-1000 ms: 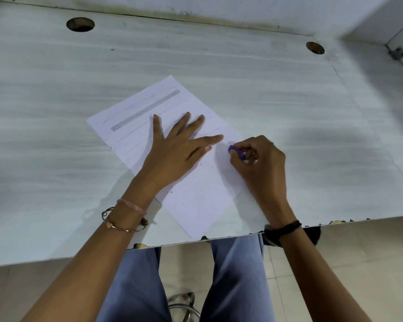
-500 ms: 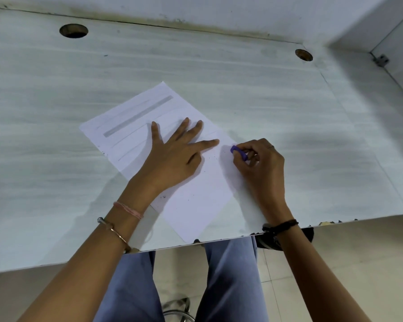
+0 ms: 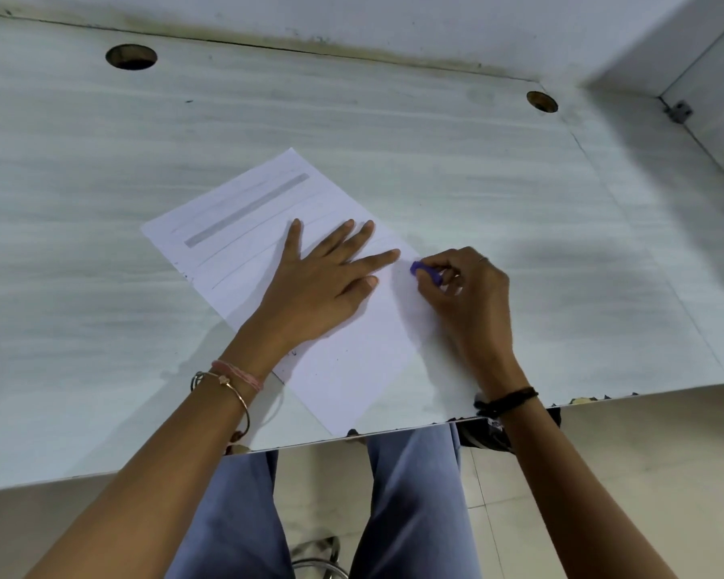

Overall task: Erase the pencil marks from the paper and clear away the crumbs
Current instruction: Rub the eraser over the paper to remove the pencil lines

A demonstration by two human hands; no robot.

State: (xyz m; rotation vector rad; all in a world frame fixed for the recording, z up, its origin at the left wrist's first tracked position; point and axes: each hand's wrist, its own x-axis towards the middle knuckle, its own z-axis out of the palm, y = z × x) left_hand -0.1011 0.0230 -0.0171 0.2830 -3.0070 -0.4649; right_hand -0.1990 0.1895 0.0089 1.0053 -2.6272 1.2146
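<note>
left hand [image 3: 316, 286]: flat, fingers spread | right hand [image 3: 471, 305]: fingers pinch eraser [image 3: 426, 272]

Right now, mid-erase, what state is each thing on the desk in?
left hand: flat, fingers spread, pressing on the paper.
right hand: curled round the eraser.
eraser: purple, tip at the paper's right edge.
paper: flat on the desk, pinned by the left hand.
pencil marks: thick grey band and thin lines, unerased, on the far half.
</note>
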